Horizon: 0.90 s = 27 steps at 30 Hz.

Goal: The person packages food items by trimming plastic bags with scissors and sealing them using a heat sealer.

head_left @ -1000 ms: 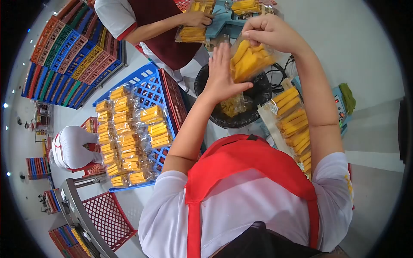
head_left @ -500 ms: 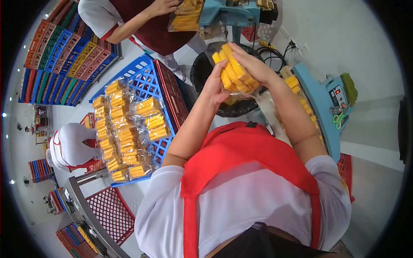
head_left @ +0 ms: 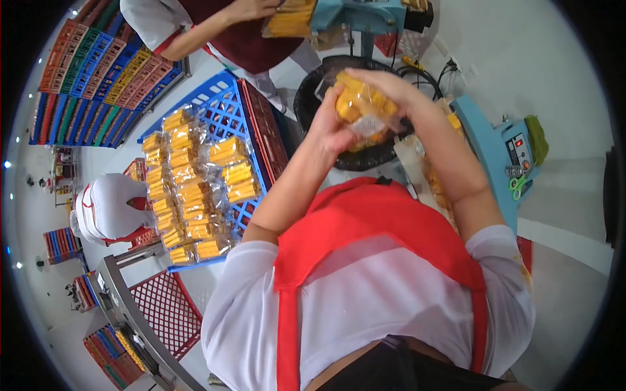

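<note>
Between both hands is a clear plastic bag of yellow sticks (head_left: 363,99), tilted so that its sticks' ends and the wrinkled plastic face me. My left hand (head_left: 331,124) grips the bag from the left and below, thumb along its side. My right hand (head_left: 390,91) wraps over its top and right side; some fingertips are hidden. Under the hands stands a bin with a black liner (head_left: 310,98), with something yellow in it. To the right is a teal sealing machine (head_left: 492,146) with a control panel and green scissors (head_left: 516,188) hanging on it.
On the left, a blue crate (head_left: 222,81) bears rows of bagged yellow sticks (head_left: 189,173), beside a red crate (head_left: 264,124). A co-worker (head_left: 228,32) stands at another teal machine (head_left: 358,18). Stacked coloured crates (head_left: 98,72) and another bent-over person (head_left: 114,207) are farther left. Cables (head_left: 427,81) run near the wall.
The bag has been turned in my hands, so its end and loose plastic show more, and the sticks' long sides show less. My right hand has curled farther over it.
</note>
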Tool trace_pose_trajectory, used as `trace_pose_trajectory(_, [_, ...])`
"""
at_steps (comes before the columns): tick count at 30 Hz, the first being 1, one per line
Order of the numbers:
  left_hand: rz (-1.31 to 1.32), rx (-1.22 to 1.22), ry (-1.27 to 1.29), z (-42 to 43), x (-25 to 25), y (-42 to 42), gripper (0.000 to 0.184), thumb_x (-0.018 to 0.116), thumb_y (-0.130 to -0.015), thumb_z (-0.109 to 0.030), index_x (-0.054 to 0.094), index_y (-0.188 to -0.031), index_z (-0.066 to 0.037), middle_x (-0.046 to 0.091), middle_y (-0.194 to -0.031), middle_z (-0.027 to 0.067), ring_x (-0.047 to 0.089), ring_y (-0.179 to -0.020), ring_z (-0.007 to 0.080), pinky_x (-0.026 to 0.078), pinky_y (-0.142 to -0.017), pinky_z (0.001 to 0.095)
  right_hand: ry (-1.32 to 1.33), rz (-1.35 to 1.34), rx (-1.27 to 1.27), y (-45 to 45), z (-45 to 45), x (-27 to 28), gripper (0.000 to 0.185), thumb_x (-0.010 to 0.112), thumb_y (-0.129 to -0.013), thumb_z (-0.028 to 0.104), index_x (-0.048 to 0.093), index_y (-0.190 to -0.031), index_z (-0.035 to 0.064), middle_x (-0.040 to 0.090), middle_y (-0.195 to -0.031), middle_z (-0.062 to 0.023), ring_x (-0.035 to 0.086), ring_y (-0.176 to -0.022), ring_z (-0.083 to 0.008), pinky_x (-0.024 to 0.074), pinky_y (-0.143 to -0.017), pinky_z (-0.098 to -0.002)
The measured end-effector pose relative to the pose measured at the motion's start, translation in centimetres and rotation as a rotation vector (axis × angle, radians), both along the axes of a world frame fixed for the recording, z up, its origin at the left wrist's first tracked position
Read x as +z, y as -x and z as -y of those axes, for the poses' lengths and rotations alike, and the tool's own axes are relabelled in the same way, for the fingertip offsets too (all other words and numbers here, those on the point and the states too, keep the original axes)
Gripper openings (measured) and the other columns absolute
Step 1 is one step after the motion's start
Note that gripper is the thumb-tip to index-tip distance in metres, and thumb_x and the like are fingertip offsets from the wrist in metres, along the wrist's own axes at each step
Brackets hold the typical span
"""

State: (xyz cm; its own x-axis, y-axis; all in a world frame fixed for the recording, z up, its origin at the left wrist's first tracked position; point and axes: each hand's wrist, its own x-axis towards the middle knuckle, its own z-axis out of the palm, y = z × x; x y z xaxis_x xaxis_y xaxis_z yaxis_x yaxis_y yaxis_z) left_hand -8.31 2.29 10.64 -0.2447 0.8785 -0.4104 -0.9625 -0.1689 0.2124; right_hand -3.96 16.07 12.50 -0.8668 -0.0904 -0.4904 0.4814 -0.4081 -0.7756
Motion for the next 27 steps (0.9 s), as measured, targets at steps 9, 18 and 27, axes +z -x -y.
trace_pose_trajectory(9, [-0.61,0.286,-0.402,2.7,2.4,2.6,0.059,0.059,-0.074,-0.027,0.034,-0.12,-0.002,0.049,-0.112,0.0129,0.05,-0.102,0.0256,0.041,-0.086,0.0385,0.021,-0.52,-0.501,-0.9,1.3,3.1,0.053,0.051,-0.083,0.029,0.031,-0.129,0.0109,0.041,-0.121,-0.0022,0.044,-0.106,-0.0145,0.0361,-0.09,-0.0364])
trace_pose_trajectory(18, [-1.298,0.591,-0.122,2.8,3.4,5.1,0.074,0.063,-0.073,-0.012,0.019,-0.131,-0.003,0.032,-0.126,0.0122,0.034,-0.115,0.0192,0.037,-0.089,0.032,-0.119,-0.783,-0.269,-2.0,3.8,2.9,0.064,0.057,-0.076,0.002,0.024,-0.131,0.0051,0.038,-0.125,-0.0052,0.041,-0.111,-0.0148,0.0354,-0.091,-0.0277])
trace_pose_trajectory(27, [-1.258,0.529,0.019,3.3,5.0,3.0,0.051,0.049,-0.082,-0.012,0.028,-0.128,-0.007,0.038,-0.122,0.0082,0.037,-0.113,0.0177,0.031,-0.092,0.0294,-0.933,-0.965,-0.427,-2.1,4.6,2.2,0.067,0.059,-0.075,0.005,0.023,-0.13,0.0025,0.03,-0.13,-0.0131,0.034,-0.118,-0.0201,0.0312,-0.094,-0.0328])
